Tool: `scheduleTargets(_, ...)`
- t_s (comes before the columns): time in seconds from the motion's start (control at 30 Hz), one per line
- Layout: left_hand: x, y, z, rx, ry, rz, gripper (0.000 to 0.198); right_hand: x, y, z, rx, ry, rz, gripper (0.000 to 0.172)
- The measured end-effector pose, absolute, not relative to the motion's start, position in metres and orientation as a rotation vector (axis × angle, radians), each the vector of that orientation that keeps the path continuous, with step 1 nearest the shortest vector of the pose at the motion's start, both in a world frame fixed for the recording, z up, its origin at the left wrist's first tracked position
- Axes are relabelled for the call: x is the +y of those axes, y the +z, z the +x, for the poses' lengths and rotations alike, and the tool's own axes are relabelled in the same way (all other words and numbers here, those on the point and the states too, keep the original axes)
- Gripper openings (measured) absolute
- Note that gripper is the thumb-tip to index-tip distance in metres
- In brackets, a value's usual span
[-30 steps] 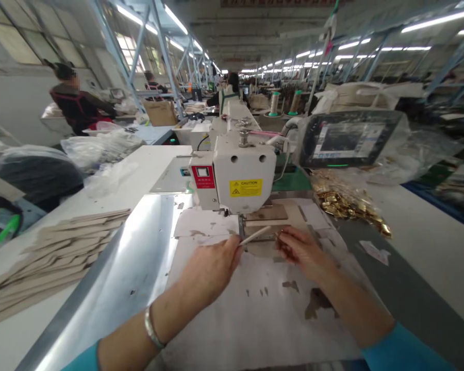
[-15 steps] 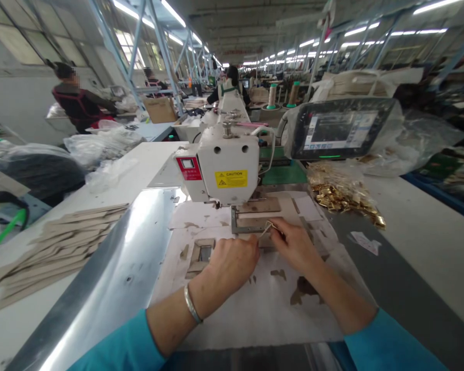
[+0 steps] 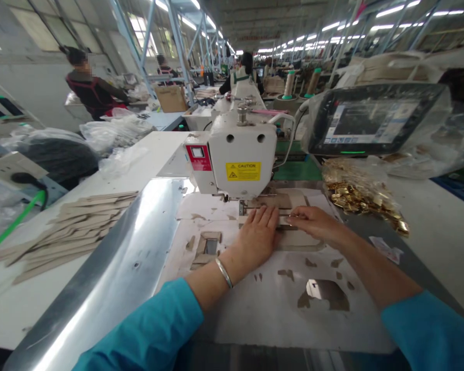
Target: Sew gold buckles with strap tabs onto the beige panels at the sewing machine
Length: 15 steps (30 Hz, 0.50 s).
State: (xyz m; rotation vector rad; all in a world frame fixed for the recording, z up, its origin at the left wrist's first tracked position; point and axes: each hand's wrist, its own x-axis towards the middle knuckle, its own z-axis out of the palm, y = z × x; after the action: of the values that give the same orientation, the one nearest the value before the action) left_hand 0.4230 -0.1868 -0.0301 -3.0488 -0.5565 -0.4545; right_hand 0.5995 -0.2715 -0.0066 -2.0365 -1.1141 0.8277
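My left hand (image 3: 257, 237) lies flat beside the clamp frame (image 3: 241, 208) under the head of a sewing machine (image 3: 242, 149). Its fingers are stretched out and press on a light strap that is mostly hidden beneath them. Right of it, my right hand (image 3: 319, 225) is closed in a pinch on a small metal buckle (image 3: 291, 218) at the strap's end. Most of the buckle is covered by the fingertips. Under both hands is a white work sheet (image 3: 247, 314) with brown worn patches, on which a square framed cutout (image 3: 210, 246) shows at left.
Beige fabric strips (image 3: 81, 226) lie stacked on the left table. A bag of gold metal fittings (image 3: 363, 198) sits at right, below the control screen (image 3: 371, 121). A paper scrap (image 3: 386, 250) lies near it. Other people work farther back.
My left hand has opened from a closed grip and now lies flat over the strap. The buckle, earlier held up between both hands, is now lower at the clamp in my right hand. The view has shifted.
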Motion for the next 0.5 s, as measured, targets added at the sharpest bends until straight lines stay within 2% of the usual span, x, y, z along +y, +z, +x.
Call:
scheduleTargets(0.07, -0.185, -0.040, 0.428, -0.596, -0.414, -3.093, 0.063, -0.269, -0.010, 0.614, -0.998, 0.906, -2.034, 0.038)
scheduleTargets(0.2, -0.178, -0.045, 0.435, -0.593, -0.353, -3.122, 0.062, -0.261, -0.015, 0.633, -0.840, 1.036, -2.051, 0.046)
scheduleTargets(0.5, -0.172, -0.040, 0.432, -0.659, -0.297, -3.140, 0.064, -0.246, -0.020, 0.633, -0.977, 0.869, -2.061, 0.040)
